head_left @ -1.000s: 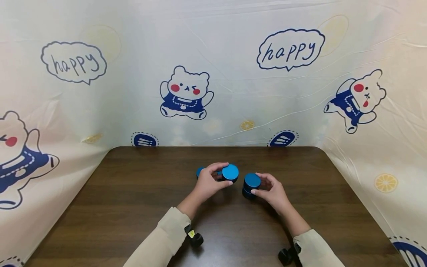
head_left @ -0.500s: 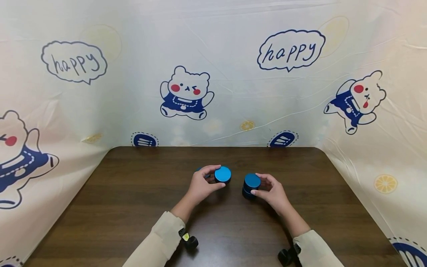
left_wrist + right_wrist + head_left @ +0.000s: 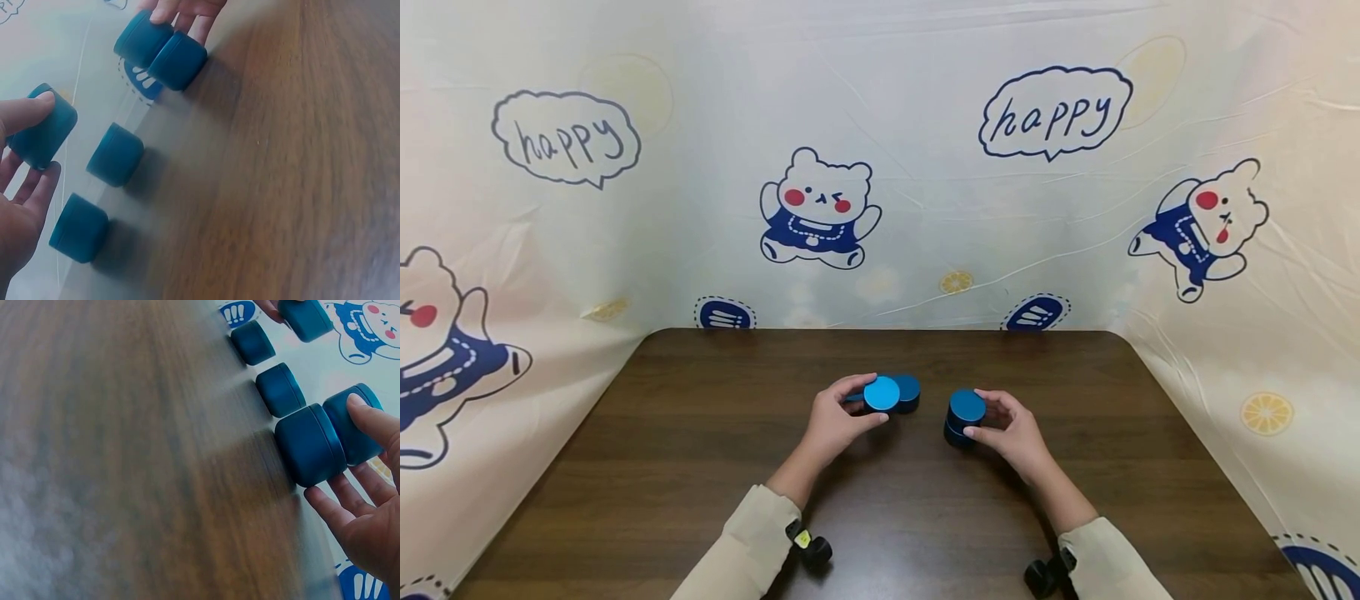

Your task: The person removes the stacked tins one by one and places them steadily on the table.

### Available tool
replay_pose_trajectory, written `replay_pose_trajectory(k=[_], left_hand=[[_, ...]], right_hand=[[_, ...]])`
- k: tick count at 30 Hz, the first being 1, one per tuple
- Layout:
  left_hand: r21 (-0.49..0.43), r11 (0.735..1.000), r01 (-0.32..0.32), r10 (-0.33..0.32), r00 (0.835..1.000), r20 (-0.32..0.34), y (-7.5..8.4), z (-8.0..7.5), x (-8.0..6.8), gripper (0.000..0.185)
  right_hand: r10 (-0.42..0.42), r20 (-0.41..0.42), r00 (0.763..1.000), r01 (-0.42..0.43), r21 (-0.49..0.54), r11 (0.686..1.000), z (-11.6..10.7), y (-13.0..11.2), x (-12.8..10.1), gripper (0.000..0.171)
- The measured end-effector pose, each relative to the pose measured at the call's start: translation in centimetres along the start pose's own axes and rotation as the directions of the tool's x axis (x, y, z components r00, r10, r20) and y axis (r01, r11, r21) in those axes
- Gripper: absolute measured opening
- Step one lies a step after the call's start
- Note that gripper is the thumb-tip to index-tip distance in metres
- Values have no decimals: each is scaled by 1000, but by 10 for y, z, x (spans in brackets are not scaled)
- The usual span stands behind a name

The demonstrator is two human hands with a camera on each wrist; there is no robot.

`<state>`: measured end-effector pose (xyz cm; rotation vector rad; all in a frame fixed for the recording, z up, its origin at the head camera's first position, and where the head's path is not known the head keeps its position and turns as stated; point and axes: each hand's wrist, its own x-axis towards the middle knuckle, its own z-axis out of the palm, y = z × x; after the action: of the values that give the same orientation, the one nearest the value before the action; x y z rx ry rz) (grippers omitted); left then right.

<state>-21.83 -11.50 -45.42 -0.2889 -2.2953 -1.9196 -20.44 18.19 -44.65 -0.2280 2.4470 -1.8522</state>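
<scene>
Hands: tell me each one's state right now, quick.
Left hand: holding a raised tin.
Right hand: holding the upper tin of a stack.

You are in what looks like a screened-off booth, your wood-grain table [image 3: 887, 517] enclosed on three sides by creased cartoon-bear sheeting [image 3: 925, 208] with "happy" speech bubbles [image 3: 567, 140].

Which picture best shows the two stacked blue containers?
The right wrist view: both stacked containers appear largest and nearest there. The head view shows them smaller, from above; the left wrist view has them near its top edge, with the right hand partly covering one.
</scene>
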Motion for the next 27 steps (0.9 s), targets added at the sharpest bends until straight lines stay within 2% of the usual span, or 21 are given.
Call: replay_pose_trajectory(k=[8, 17, 27], left_hand=[[-9, 999, 39, -39, 999, -25, -2, -9, -3, 58], [26, 997, 72, -71, 996, -51, -6, -20, -6, 58], [41, 996, 79, -74, 992, -98, -13, -33, -14, 58]], right_hand=[[2, -14, 1000, -2, 4, 1000, -1, 28, 11, 58], [-73, -26, 997, 73, 18, 997, 0, 29, 10, 57], [-54, -29, 998, 55, 18, 998, 0, 31, 11, 58]])
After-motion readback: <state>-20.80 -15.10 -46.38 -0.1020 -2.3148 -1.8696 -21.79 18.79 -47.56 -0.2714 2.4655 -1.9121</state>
